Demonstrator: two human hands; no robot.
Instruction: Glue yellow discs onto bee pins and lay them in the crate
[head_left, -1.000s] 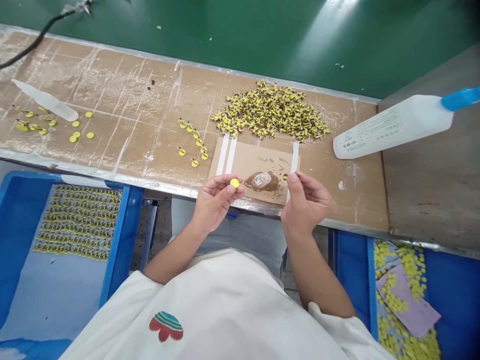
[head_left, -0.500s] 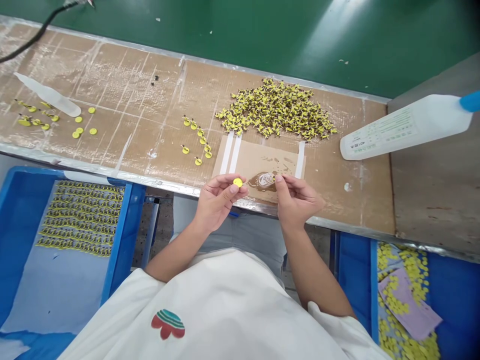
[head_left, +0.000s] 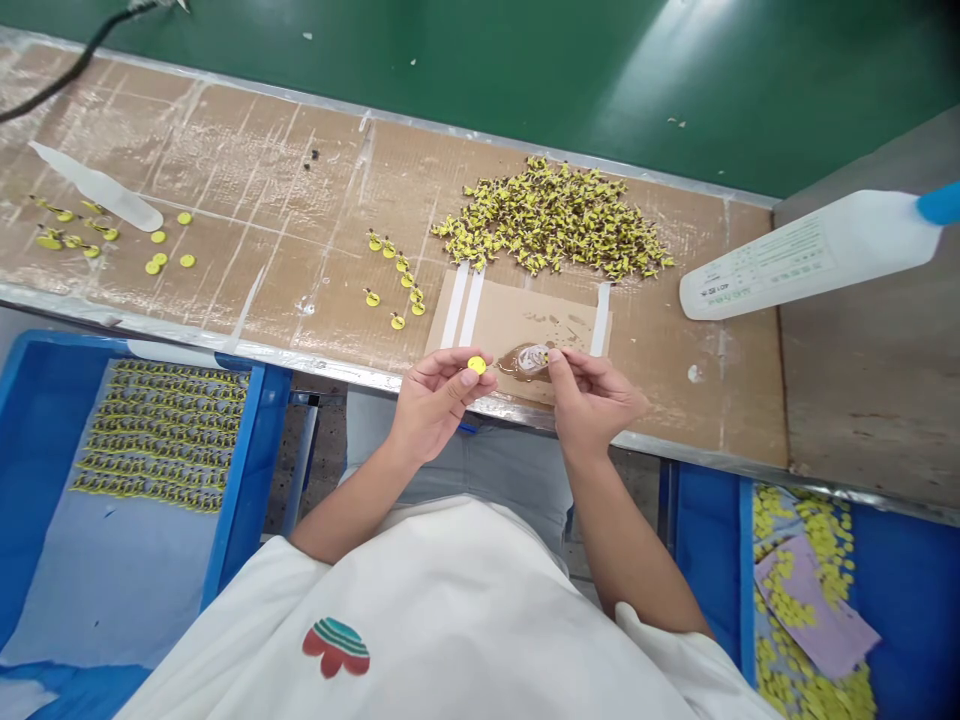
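Observation:
Between the thumb and fingers of my left hand [head_left: 439, 400] is a small round yellow disc [head_left: 476, 366], held face up at the table's front edge. My right hand [head_left: 592, 398] pinches a tiny yellow and dark figure [head_left: 546, 358], mostly hidden by the fingertips. That figure is at the right side of a whitish glossy patch [head_left: 531, 358] with wet brown liquid around it. The wet patch lies on a cardboard sheet [head_left: 495, 310] taped to the table. Behind the sheet is a heap of small yellow and dark figures [head_left: 555, 220].
Several figures on yellow discs [head_left: 397, 320] stand left of the sheet. Loose discs [head_left: 187, 261] and a white pointed nozzle [head_left: 112, 195] lie farther left. A white bottle [head_left: 802, 255] leans in at right. Blue bins hold rowed figures [head_left: 161, 430] at left and yellow discs [head_left: 810, 600] at right.
My right hand has shifted very slightly left, beside the wet patch. My left hand keeps the yellow disc in nearly the same place.

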